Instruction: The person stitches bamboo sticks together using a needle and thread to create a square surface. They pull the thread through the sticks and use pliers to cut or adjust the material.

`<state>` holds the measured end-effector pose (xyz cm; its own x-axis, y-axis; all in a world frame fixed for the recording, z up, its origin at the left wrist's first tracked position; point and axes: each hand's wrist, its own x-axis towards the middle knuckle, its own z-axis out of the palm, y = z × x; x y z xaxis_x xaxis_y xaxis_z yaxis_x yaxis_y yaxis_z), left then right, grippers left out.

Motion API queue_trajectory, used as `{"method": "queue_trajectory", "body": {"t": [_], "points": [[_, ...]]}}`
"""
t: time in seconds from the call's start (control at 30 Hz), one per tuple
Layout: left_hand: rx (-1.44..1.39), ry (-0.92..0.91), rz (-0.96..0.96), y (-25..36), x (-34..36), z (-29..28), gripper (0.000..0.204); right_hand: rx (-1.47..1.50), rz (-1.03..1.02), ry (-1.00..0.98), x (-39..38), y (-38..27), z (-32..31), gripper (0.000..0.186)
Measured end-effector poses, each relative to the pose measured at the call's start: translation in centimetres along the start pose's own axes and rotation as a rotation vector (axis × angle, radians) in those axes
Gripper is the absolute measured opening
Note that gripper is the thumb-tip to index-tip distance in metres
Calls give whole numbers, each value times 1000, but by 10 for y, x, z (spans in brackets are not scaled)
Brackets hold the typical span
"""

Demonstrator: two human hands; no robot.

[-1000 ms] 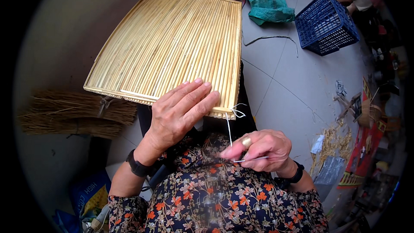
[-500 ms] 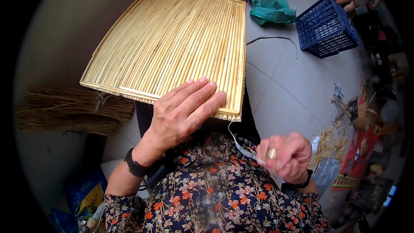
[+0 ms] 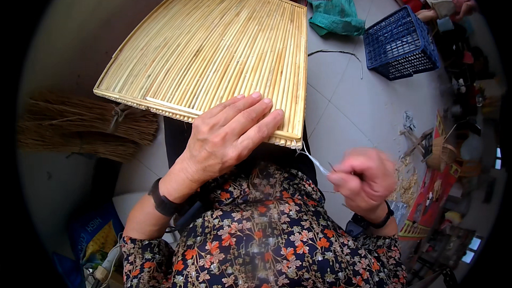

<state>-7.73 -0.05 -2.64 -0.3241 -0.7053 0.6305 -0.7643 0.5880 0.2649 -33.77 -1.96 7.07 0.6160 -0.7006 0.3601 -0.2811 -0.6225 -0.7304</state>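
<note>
While the left hand (image 3: pixel 226 136) lay flat, fingers spread and gripping nothing, on the near corner of the woven reed panel (image 3: pixel 213 53), it pressed that panel down across the person's lap. The right hand (image 3: pixel 362 178) was blurred by motion, just off the panel's near right corner; its grip was closed in a pinch on a pale thread (image 3: pixel 312 161), which ran taut from that corner to the fingers. Whether a needle was also held could not be told.

The panel stood tilted, its far edge raised over the tiled floor (image 3: pixel 341 101). A blue plastic crate (image 3: pixel 401 42) sat well apart on the floor beyond, a green cloth (image 3: pixel 333 5) near it, and a bundle of dry brown fibres (image 3: pixel 80 125) lay to the left, under the panel's edge.

In the inspector's judgement, the binding stitch at the edge would be done well by keeping the flat hand close to the stitch point so the reeds could not shift, and drawing the thread in line with the edge, steadily, without jerking.
</note>
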Motion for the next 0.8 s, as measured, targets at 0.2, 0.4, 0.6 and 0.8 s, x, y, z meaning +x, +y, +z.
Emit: {"method": "queue_trajectory", "body": {"t": [0.2,0.4,0.6,0.8], "points": [[0,1,-10,0,-1,-1,35,-318,-123,-93,13,9,6,18],[0,-3,-15,2,2,-3,35,-602,-224,-287,28,-5,-8,26],[7,-1,-26,1,2,-3,35,-641,-256,-341,36,-5,-7,25],[7,2,-27,2,1,-2,34,-638,-247,-361,37,-5,-5,23]]}}
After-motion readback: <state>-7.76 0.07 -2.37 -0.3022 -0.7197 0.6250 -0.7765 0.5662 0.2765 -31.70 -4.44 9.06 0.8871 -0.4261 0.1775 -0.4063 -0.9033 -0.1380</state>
